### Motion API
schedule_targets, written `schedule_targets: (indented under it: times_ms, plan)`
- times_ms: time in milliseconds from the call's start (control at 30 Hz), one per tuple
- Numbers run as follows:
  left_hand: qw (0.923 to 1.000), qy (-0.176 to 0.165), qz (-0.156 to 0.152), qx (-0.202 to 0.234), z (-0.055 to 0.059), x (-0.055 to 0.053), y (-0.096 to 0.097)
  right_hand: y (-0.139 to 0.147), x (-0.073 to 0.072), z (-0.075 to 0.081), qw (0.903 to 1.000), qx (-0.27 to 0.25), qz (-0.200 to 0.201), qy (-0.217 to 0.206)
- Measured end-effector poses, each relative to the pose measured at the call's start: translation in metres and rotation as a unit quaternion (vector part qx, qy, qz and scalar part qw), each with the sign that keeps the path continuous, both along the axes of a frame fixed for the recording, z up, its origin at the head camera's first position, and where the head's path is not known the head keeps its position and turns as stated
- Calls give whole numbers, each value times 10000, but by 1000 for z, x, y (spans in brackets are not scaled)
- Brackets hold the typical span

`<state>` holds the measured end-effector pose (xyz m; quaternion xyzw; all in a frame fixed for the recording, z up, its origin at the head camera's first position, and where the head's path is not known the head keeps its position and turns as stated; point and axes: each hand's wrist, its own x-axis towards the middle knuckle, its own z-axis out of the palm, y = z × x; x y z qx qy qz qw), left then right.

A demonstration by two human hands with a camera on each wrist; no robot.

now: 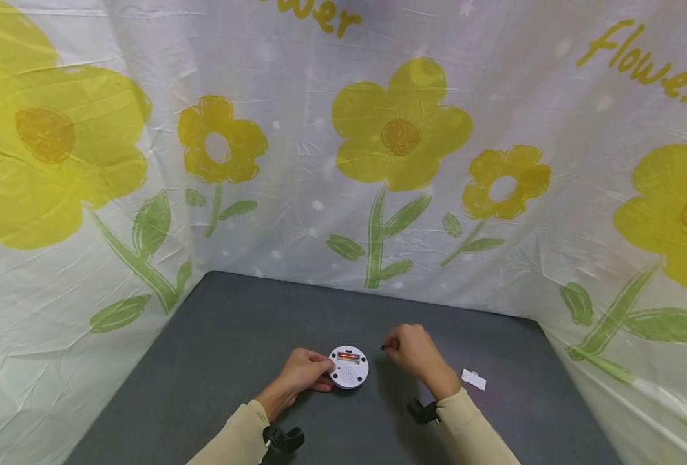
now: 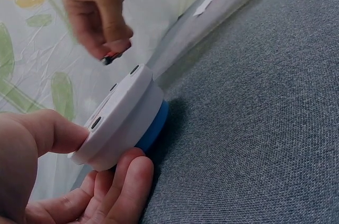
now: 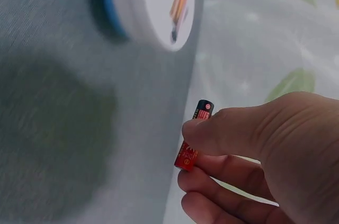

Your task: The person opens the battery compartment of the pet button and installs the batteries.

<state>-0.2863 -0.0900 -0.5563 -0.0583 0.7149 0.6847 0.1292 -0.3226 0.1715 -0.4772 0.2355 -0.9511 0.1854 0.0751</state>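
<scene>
**Battery in your right fingers, round device in your left hand**

Your right hand [image 1: 415, 352] pinches a red and black cylindrical battery [image 3: 186, 155] between thumb and fingers, near the round white device [image 1: 350, 374] but apart from it. Your left hand [image 1: 305, 371] grips this device by its edge, blue side towards the dark grey table [image 1: 250, 323]. Red and orange show inside its uncovered battery compartment [image 1: 349, 357]. A small white cover [image 1: 474, 380] lies to the right, on the table.

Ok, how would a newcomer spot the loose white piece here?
On the dark grey table, look right of the right hand. There lies a small flat white piece. Unlike the round white device the left hand grips, it is roughly rectangular and unheld.
</scene>
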Motion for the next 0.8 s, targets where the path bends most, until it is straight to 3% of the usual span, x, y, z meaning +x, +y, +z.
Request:
schedule_targets:
  times_ms: [267,533,800]
  plan:
    - [10000,61,-15,-9,0,2,-1,-33,2,5,9982,-80,595,57]
    - [9998,173,-35,90,0,3,0,-57,3,3,9972,-43,703,-245]
    - [9998,202,-5,1,-2,2,-1,-72,7,-2,9957,-87,888,-243]
